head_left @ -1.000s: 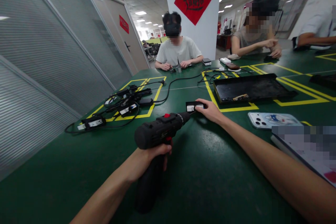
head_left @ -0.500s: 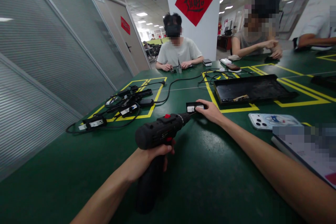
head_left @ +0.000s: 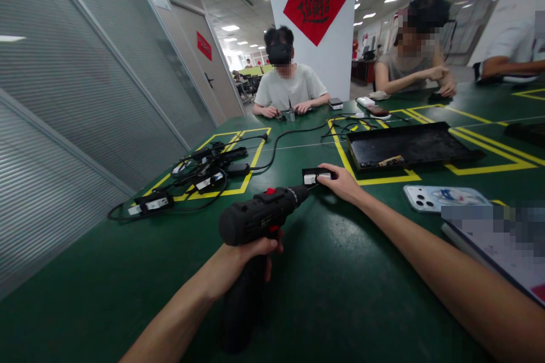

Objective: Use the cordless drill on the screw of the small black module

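A black cordless drill (head_left: 251, 216) with red buttons is in my left hand (head_left: 255, 252), whose fingers wrap round its handle. The drill's front end points away and to the right, its thin bit reaching a small black box with a white label (head_left: 314, 178). My right hand (head_left: 340, 182) grips that box at its right end, thumb in front, close above the green table (head_left: 323, 272). Whether the bit enters the box or only touches its face I cannot tell.
Black power adapters with tangled cables (head_left: 208, 173) lie at the left within yellow tape (head_left: 249, 178). A black tray (head_left: 409, 147) stands at the right. Nearer are a phone (head_left: 445, 198) and a laptop-like slab (head_left: 489, 255). Several people (head_left: 292, 88) sit across the table.
Almost nothing differs. The whole view has shifted very slightly, while the drill and the labelled box keep their places relative to each other.
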### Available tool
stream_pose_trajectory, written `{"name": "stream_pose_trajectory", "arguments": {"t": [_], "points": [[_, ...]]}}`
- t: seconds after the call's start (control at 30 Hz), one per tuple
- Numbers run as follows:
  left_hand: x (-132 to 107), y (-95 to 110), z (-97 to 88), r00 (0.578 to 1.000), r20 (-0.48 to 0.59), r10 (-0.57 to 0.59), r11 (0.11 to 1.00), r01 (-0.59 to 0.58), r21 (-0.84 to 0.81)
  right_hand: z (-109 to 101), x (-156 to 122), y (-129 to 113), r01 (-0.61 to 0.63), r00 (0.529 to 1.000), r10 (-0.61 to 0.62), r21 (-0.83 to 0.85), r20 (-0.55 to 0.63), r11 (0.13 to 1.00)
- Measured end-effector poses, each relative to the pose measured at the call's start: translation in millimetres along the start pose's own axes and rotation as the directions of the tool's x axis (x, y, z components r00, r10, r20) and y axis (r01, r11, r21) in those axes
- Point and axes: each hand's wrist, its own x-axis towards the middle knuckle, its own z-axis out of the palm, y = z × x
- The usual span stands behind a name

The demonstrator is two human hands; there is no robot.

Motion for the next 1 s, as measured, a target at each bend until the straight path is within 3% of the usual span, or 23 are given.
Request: {"name": "stream_pose_trajectory", "arguments": {"t": [1.0], "points": [[-0.6,0.9,0.4,1.0,0.002,-0.029,0.999,0.029,-0.013,0.9,-0.1,-0.7,-0.009,1.0,0.009,0.002,-0.009,1.0]]}}
